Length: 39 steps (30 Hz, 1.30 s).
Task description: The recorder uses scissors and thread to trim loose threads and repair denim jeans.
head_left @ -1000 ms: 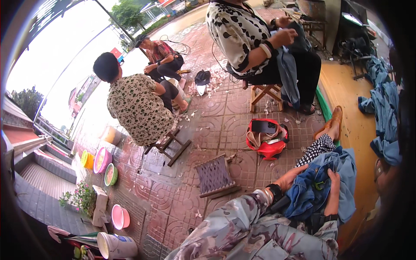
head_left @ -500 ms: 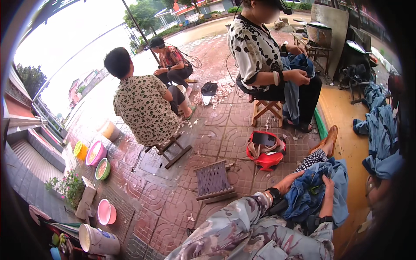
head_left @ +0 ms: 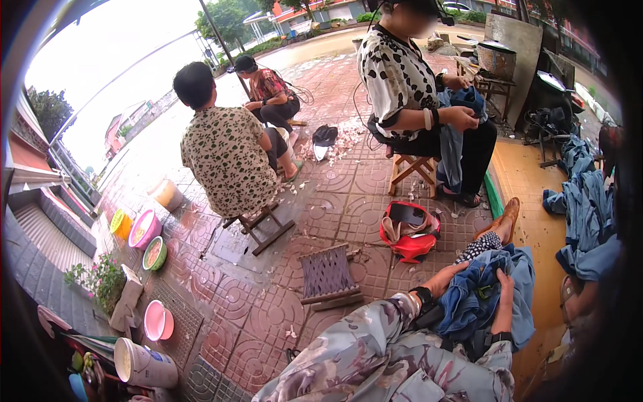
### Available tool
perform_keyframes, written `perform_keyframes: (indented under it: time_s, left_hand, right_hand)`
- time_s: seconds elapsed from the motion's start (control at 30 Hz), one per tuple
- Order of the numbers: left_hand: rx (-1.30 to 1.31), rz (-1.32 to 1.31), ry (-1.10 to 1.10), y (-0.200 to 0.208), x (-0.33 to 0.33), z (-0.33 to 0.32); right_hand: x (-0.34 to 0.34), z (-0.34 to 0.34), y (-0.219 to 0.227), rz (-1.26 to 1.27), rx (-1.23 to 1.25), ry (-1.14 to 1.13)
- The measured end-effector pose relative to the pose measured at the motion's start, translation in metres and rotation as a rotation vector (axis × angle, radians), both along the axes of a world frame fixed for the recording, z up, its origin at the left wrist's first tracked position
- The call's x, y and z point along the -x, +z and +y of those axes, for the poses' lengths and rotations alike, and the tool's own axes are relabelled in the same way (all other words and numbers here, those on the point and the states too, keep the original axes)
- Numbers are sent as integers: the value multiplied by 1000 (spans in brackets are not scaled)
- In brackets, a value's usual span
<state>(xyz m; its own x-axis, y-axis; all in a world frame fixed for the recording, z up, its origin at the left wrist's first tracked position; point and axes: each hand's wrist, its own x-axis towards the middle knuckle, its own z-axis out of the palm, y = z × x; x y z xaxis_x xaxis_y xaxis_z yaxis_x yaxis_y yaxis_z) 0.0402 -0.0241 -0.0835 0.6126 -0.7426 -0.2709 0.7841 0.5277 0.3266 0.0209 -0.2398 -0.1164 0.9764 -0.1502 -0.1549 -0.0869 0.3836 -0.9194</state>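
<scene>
Head view, looking down my own lap first: my left hand [head_left: 447,276] has its fingers curled into the upper fold of a blue denim garment [head_left: 483,295], and my right hand [head_left: 504,285] is closed on the cloth just beside it, so the fabric is pinched between the two and spread over my knees, where the lap carries its weight. Whether something small sits between my fingers I cannot tell. Just beyond my knees a small woven stool [head_left: 327,273] stands on the patterned paving, and near it a red bag [head_left: 410,232] gapes open, within easy reach. To my right, on the orange step, more blue garments [head_left: 584,214] lie heaped. Farther off, a person in a black-and-white top [head_left: 399,80] sits on a wooden stool holding another blue garment draped down over the knees. Two more seated people [head_left: 228,157] face away, with coloured basins [head_left: 146,231] beside the wet pavement's edge at left
</scene>
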Motion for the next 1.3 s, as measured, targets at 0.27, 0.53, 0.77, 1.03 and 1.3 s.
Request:
perform_keyframes:
  time_s: [0.27, 0.53, 0.77, 1.03, 1.3]
  left_hand:
    - [-23, -16, -4, -1, 0, 0]
    - [12, -7, -5, -12, -4, 1]
    - [19, 33, -9, -7, -3, 0]
    - [50, 44, -10, -11, -3, -2]
    - [2, 53, 17, -9, -4, 0]
  right_hand:
    - [-2, -10, -13, 1, 63, 0]
    - [-1, -3, -1, 37, 67, -9]
    - [6, -2, -3, 84, 57, -41]
    - [-1, -8, -8, 61, 25, 3]
    - [1, 0, 5, 94, -26, -7]
